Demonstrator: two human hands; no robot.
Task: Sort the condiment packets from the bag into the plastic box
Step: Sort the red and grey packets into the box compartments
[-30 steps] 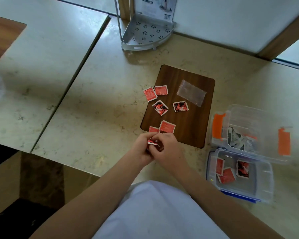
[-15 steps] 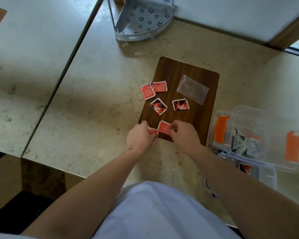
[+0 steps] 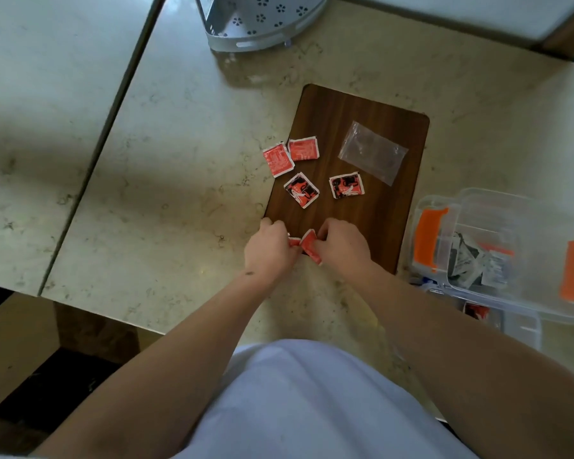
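A person's two hands meet at the near edge of a dark wooden board (image 3: 355, 127) on a pale marble counter (image 3: 179, 180). The left hand (image 3: 268, 250) pinches a small red packet (image 3: 294, 242), mostly hidden by its fingers; the right hand (image 3: 342, 245) grips a second red packet (image 3: 310, 246), tilted up on edge, white-bordered. The two packets touch or nearly touch.

Farther up the board lie four more square, white-edged sachets: two plain red packets (image 3: 290, 154) side by side at the board's left edge, one overhanging it, and two red-and-black printed packets (image 3: 323, 188) nearer the middle. An empty clear plastic bag (image 3: 372, 152) lies flat on the board's far right part.

Just right of the board sits a clear plastic box (image 3: 484, 207) with orange latches, holding black-and-white sachets; a second clear container (image 3: 524, 326), nearer the person, shows a red packet inside. A grey perforated corner rack (image 3: 259, 24) stands beyond the board's far end.
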